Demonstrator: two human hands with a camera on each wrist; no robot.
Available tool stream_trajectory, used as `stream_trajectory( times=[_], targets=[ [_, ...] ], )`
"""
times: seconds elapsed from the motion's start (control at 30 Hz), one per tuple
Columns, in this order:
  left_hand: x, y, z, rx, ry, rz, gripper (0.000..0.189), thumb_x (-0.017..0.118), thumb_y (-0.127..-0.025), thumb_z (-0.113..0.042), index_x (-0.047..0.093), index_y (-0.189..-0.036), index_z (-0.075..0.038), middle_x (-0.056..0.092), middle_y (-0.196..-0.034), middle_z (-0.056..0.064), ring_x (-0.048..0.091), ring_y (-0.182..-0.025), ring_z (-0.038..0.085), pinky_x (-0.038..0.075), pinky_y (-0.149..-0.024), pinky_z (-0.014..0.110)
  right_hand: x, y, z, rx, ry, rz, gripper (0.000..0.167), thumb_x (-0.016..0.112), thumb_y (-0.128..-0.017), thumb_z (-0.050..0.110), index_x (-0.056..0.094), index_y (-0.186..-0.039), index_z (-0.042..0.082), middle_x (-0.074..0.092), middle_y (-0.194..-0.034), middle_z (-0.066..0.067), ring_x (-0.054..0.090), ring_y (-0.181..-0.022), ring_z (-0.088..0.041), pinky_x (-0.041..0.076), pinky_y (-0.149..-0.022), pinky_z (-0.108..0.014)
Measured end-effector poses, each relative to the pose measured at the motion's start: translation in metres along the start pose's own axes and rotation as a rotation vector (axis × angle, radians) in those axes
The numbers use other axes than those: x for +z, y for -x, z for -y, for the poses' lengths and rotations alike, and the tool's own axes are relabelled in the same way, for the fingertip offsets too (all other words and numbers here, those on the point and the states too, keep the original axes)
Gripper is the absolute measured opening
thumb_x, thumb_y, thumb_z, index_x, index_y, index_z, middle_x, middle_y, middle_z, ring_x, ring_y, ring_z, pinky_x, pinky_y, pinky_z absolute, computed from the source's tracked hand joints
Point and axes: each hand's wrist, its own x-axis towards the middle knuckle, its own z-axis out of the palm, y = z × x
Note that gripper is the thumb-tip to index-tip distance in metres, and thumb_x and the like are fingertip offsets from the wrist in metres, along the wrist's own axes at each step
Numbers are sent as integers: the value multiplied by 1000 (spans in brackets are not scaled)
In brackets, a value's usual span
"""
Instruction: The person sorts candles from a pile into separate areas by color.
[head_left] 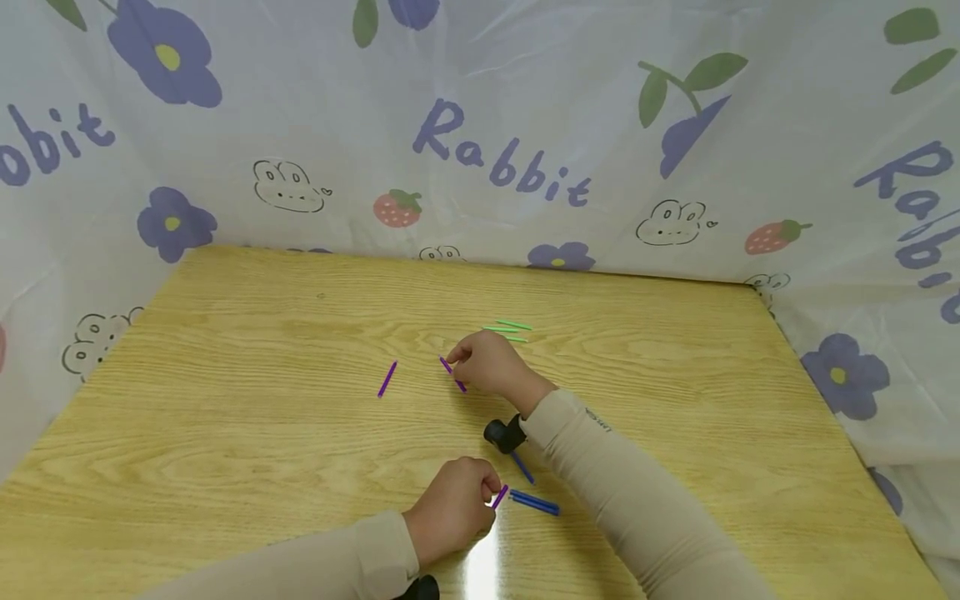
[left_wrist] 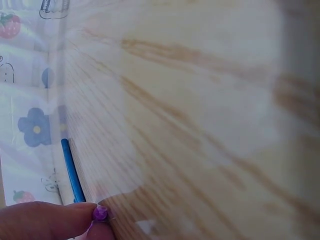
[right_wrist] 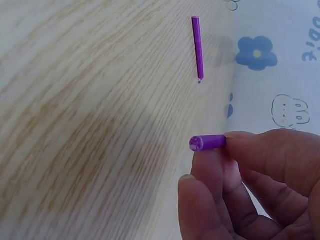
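Between thumb and fingertips, my right hand [head_left: 491,364] pinches a thin purple stick [right_wrist: 210,143] over the far middle of the table. One end of that stick points toward the camera in the right wrist view. To its left another purple stick [head_left: 387,379] lies slanted on the wood. Nearer the front, my left hand [head_left: 453,510] pinches a third purple stick [head_left: 500,497]; the left wrist view shows only its end [left_wrist: 100,213] between the fingertips. Blue sticks [head_left: 535,502] lie side by side just right of the left hand.
Several green sticks [head_left: 514,325] lie beyond the right hand, partly hidden by it. A single blue stick [head_left: 524,468] lies below the right wrist camera [head_left: 501,435]. The wooden table [head_left: 225,400] meets a printed cloth [head_left: 480,217] at its back and sides.
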Motion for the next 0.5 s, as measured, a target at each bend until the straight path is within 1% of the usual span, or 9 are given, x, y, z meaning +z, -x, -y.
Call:
stream_trajectory(
  times=[0.2,0.33,0.4,0.5],
  targets=[
    [-1,-1,0,1,-9,8,23,62,-65,15,63,-80,-1,52,-70,0,46,-64,11,40,-57,24,2,-4,-4,5,-24,-7,21,63,-89,6,72,-108,6,67,-95,-4,56,-74,-14,46,-62,-25],
    [-1,-1,0,18,-7,9,23,62,-65,15,63,-80,-1,52,-70,0,46,-64,11,40,-57,24,3,-7,-6,17,-49,3,20,62,-90,6,71,-108,4,67,-88,-4,59,-69,-15,49,-63,-27],
    [-1,-1,1,26,-1,12,23,61,-65,16,63,-81,-1,52,-70,1,46,-65,11,40,-57,24,3,-7,-6,16,-61,7,19,63,-90,7,71,-107,3,67,-83,-3,60,-66,-15,50,-61,-27],
    [-1,-1,1,30,4,16,24,61,-64,16,64,-82,0,53,-70,1,46,-65,11,41,-57,24,3,-10,-7,20,-86,11,18,64,-90,6,71,-106,3,67,-82,-4,61,-67,-14,50,-60,-26]
  ],
)
